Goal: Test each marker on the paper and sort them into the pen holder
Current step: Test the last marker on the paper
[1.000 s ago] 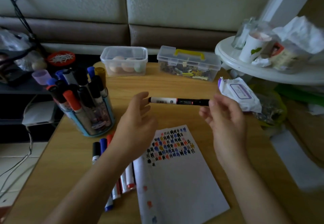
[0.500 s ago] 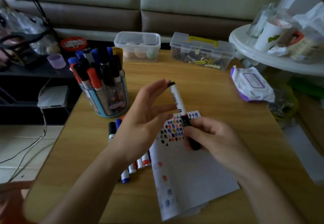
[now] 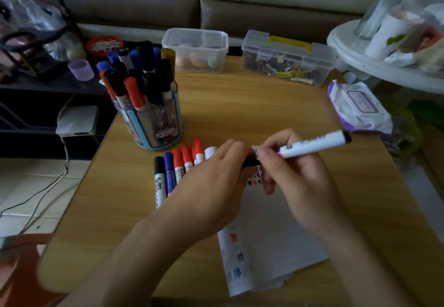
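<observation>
— Count, near to far?
— One paper (image 3: 271, 234). Left hand (image 3: 211, 186) and right hand (image 3: 300, 181) together, both clamped on one marker (image 3: 313, 145) above it: white barrel, dark ends, tilted. Six loose markers (image 3: 177, 169) alongside. One crammed pen holder (image 3: 156, 124).
— Beyond?
— Wooden worktop (image 3: 252, 105), two clear boxes (image 3: 194, 49), sofa (image 3: 144, 6).

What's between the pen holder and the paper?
Head view: a row of loose markers lies on the table between pen holder and paper, partly hidden by the left hand.

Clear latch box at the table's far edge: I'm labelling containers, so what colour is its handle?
Yellow handle, best seen in the head view.
</observation>
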